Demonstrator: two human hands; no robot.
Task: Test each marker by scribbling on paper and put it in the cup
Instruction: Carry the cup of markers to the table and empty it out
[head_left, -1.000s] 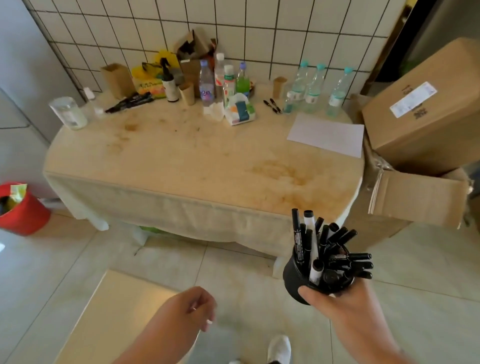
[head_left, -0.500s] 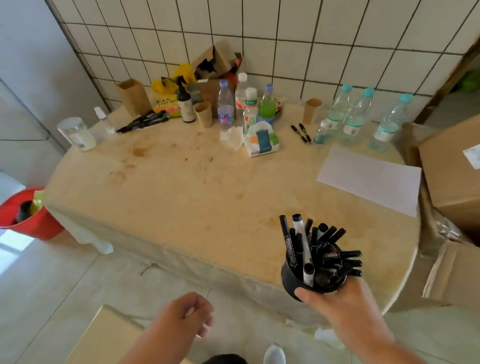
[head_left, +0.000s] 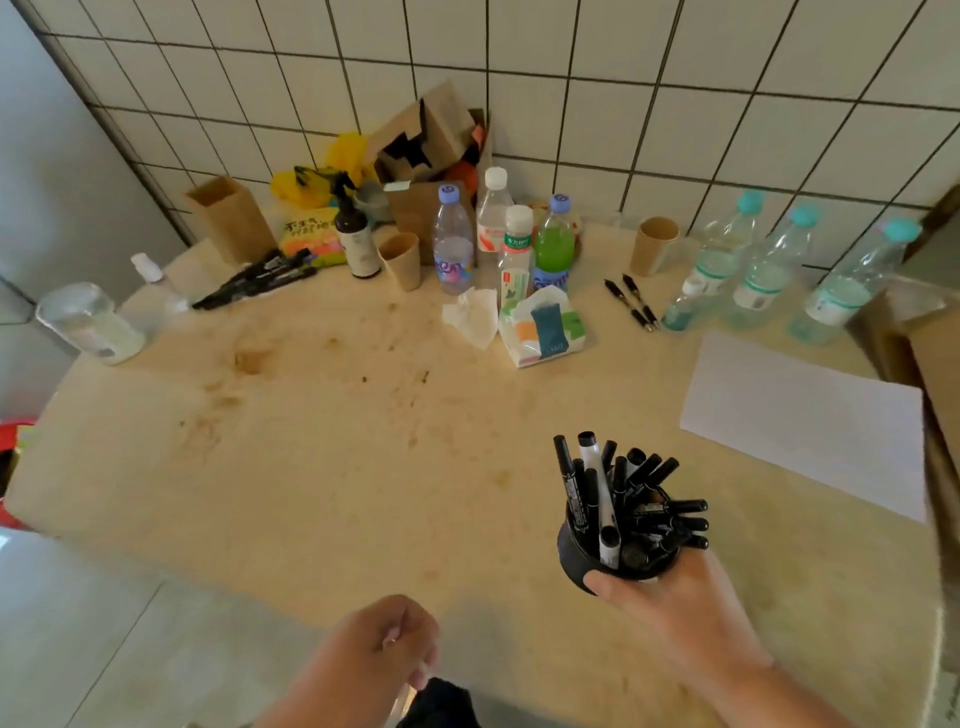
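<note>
Head view: the scene is seen from above and in front of the table (head_left: 322, 467), with both hands low in the frame.
Right hand: the right hand (head_left: 670, 603) is wrapped around a black cup (head_left: 582, 566), its fingers curled under the base and the thumb laid along the near rim.
Cup contents: the cup is packed with black markers (head_left: 618, 499), caps upward and fanned out to the right.
Left hand: the left hand (head_left: 384, 644) is held near the table's front edge, fingers loosely curled with nothing in them.
Paper: a white sheet of paper (head_left: 800, 421) lies flat on the table's right side, beyond the cup and apart from it; no scribbles can be made out on it.
Other markers: a loose bundle of markers (head_left: 254, 280) lies at the back left, and two pens (head_left: 631, 301) lie near the clear bottles (head_left: 753, 270).
Clutter: drink bottles (head_left: 498, 244), paper cups (head_left: 400, 260) and a tissue pack (head_left: 540, 332) are lined up near the tiled wall.
Change: compared with a second ago, the cup has been carried from in front of the table's edge to above its surface, and the table and paper now sit closer in the frame.
Meaning: the person is judged to have arrived at the working spot; testing has not yet begun, and the cup probably has to be set down before a marker can be drawn out and tried on the paper.
</note>
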